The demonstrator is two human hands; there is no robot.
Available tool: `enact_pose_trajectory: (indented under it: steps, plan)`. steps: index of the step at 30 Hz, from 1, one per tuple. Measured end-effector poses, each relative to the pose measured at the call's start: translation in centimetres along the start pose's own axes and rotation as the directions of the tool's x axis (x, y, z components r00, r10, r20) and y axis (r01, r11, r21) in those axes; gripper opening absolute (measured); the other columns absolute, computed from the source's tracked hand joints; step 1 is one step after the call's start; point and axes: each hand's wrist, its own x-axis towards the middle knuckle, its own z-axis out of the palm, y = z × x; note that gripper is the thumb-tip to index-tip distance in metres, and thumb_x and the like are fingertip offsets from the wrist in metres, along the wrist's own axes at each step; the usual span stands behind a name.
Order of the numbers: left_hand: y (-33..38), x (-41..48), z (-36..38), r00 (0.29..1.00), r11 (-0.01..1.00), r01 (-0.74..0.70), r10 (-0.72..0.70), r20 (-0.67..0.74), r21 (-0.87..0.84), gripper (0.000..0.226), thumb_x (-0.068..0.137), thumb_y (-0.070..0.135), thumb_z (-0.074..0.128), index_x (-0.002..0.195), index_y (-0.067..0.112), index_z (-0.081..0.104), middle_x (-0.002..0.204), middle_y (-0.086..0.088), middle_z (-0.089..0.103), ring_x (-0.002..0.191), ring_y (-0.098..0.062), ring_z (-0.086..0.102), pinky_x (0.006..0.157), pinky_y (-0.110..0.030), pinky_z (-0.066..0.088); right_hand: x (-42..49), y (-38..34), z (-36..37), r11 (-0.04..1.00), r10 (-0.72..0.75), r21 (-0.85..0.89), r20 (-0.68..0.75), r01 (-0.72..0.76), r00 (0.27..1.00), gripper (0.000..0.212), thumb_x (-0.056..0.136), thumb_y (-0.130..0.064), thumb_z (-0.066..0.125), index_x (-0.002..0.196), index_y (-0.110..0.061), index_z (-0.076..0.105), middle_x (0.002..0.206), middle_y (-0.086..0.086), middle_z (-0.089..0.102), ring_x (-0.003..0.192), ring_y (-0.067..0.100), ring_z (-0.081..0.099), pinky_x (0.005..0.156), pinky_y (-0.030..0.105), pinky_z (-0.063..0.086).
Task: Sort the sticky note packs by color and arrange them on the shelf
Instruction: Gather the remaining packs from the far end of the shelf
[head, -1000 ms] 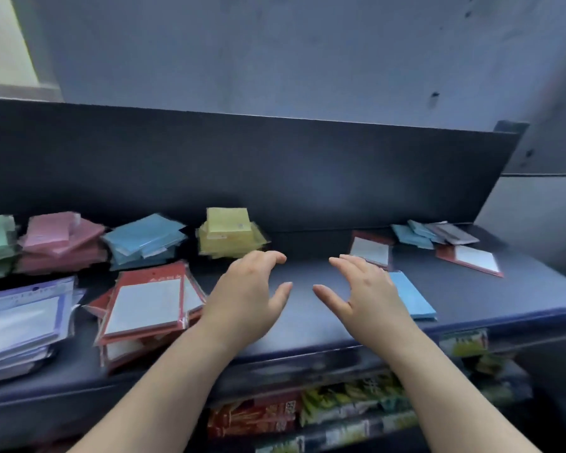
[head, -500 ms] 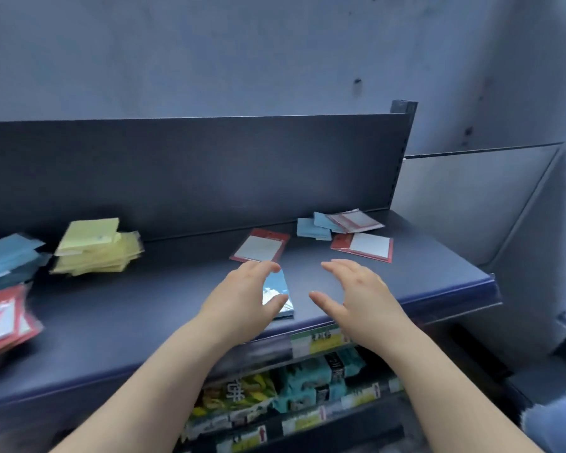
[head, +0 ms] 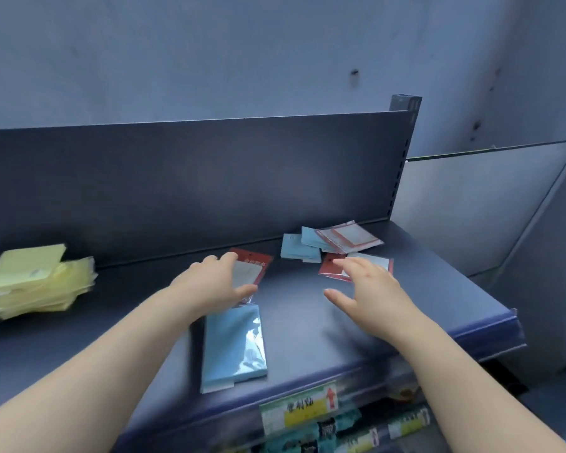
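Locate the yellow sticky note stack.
In the head view, the yellow sticky note stack lies at the far left of the shelf, near its back panel, well left of the left hand.

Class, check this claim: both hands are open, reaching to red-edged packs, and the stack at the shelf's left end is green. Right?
Not quite. The head view shows the stack at the left end of the shelf is yellow, not green. The left hand and right hand are indeed open, reaching to red-edged packs.
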Motion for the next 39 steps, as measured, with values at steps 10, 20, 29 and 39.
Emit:
enact_pose_trajectory:
  steps: [10,20,29,39]
  plan:
    - [-0.3,5.5,0.8,0.994,0.983,-0.006,-0.014,0.109,0.186,0.100,0.067,0.081,0.053,0.141,0.019,0.030,0.126,-0.003,0.056,0.120,-0.029,0.046,0.093,-0.038,0.046,8.3,3.4,-0.2,0.977,0.165,-0.155,0.088,-0.150,0.982,0.073,0.086,-0.049,0.056,0.148,-0.029,0.023,0.150,0.002,0.031,0.134,0.026,0.034,0.108,0.038,0.032]
    - [-0.3,4.8,0.6,0.991,0.992,0.117,-0.119,0.065,0.034,0.124,0.055,0.076,0.068,0.149,0.027,0.004,0.131,-0.010,0.042,0.114,-0.030,0.052,0.091,-0.036,0.047,10.7,5.2,1.4,0.970,0.202,-0.150,0.074,-0.189,0.977,0.054,0.084,-0.045,0.045,0.136,-0.026,0.042,0.133,0.007,0.050,0.120,0.030,0.045,0.095,0.038,0.042]
    - [-1.3,0.4,-0.4,0.884,0.758,0.117,-0.375,-0.280,-0.642,0.063,0.084,0.019,0.065,0.141,0.012,0.039,0.129,-0.003,0.055,0.115,-0.024,0.055,0.093,-0.034,0.044,11.2,6.2,1.2,0.968,0.014,-0.237,-0.272,-0.081,0.962,0.040,0.085,-0.011,0.041,0.116,-0.026,0.062,0.099,0.007,0.067,0.092,0.032,0.058,0.072,0.034,0.040]
    - [0.1,-9.6,2.9,0.784,0.105,-0.139,-0.596,-0.174,-0.985,0.018,0.098,0.009,0.047,0.107,0.017,0.059,0.107,-0.009,0.069,0.096,-0.027,0.067,0.073,-0.041,0.057,3.0,-3.5,1.3,0.823,-0.338,0.230,-0.537,0.519,0.773,0.029,0.094,-0.012,0.046,0.114,-0.013,0.067,0.105,0.005,0.070,0.097,0.030,0.063,0.078,0.035,0.050]
